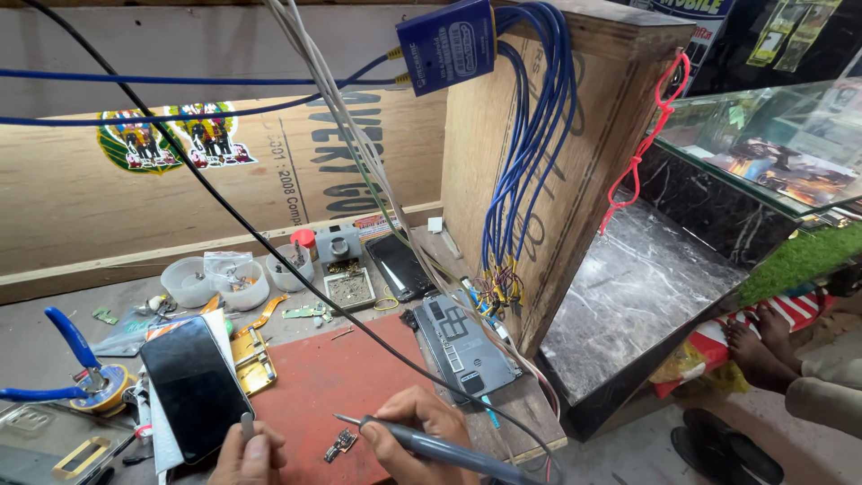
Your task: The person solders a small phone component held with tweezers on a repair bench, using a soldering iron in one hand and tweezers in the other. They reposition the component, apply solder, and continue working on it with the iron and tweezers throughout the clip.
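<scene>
My right hand (420,437) grips a grey soldering iron (422,440) whose tip points left, just above a small metal part (340,443) lying on a red mat (337,386). My left hand (248,456) is closed around a thin grey tool (247,424), likely tweezers, at the bottom edge, beside a black phone (193,386) that lies face up. The lower parts of both hands are cut off by the frame.
An opened phone body (462,346) and another dark phone (400,265) lie near a wooden box (557,162) hung with blue wires. Small white cups (242,283) with parts, a gold frame (251,359) and blue-handled pliers (76,346) lie to the left. Another person's bare feet (759,341) rest at right.
</scene>
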A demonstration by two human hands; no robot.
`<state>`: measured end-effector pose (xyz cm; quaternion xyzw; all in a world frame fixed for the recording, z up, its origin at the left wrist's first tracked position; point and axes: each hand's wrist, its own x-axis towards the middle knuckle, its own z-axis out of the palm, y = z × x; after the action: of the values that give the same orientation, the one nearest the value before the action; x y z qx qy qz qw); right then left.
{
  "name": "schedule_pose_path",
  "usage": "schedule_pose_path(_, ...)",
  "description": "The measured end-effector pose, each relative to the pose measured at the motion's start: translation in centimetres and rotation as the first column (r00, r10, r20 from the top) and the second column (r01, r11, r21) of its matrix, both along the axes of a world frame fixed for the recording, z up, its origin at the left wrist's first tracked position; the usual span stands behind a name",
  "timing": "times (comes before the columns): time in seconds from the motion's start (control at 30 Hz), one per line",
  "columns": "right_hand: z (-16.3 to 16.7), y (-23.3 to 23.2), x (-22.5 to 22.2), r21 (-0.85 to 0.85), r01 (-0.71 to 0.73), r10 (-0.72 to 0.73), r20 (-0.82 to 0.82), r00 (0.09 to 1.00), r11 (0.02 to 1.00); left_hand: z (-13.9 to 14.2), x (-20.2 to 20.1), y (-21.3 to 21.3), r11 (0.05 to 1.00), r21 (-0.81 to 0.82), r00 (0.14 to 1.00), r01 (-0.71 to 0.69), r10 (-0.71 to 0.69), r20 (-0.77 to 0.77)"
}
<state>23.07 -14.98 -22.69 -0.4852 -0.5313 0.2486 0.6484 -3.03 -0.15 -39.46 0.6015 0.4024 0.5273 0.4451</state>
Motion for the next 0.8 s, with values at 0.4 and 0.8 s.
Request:
schedule_pose_path(0.4, 2.1, -0.2, -1.0, -0.134, 0.064, -0.048, 0.123, 0.991, 0.989, 8.9, 3.0, -7.4, 0.966, 0.030, 0.942, -0.259, 0.245, 0.231)
schedule_pose_path(0.8, 2.5, -0.3, -1.3, -0.164, 0.093, -0.076, 0.112, 0.991, 0.982, 5.9, -1.1, -8.5, 0.907, 0.276, 0.940, -0.319, 0.265, 0.215)
